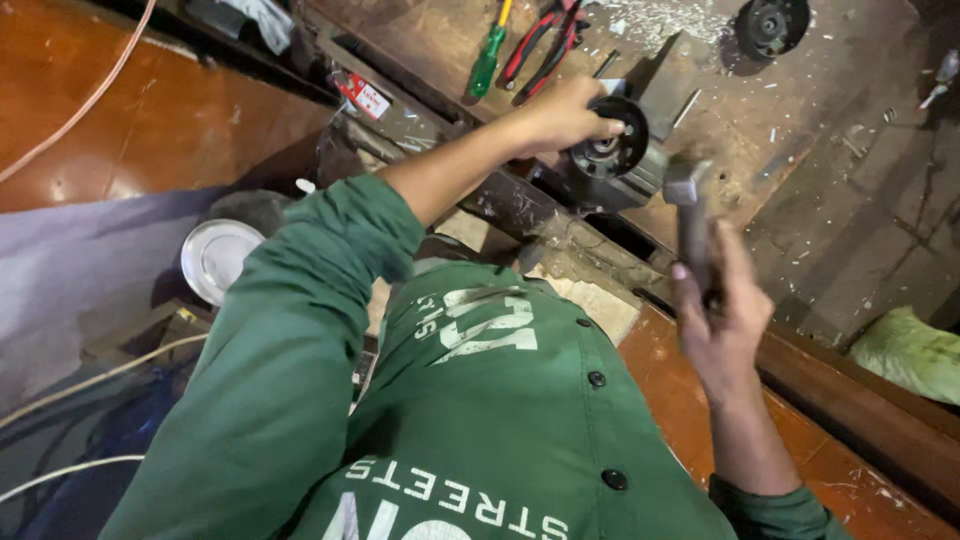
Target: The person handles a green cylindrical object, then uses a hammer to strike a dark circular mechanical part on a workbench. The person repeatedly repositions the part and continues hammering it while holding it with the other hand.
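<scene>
Our left hand (560, 115) clamps the round black metal pulley-like wheel (608, 150) at the bench edge. Our right hand (722, 315) clenches a grey steel hammer (688, 205), head just right of the wheel, handle running back toward us.

Two hands (640, 210), one hammer (690, 205), two black wheels (608, 150), one screwdriver (488, 55).

A worn, debris-strewn wooden workbench (820, 170) is seen across the upper right of the frame, edged below by a dark timber beam (850, 400). Glossy reddish-brown panelling (170, 120) fills the upper left, and grey cloth (70, 270) is spread at the left edge.
</scene>
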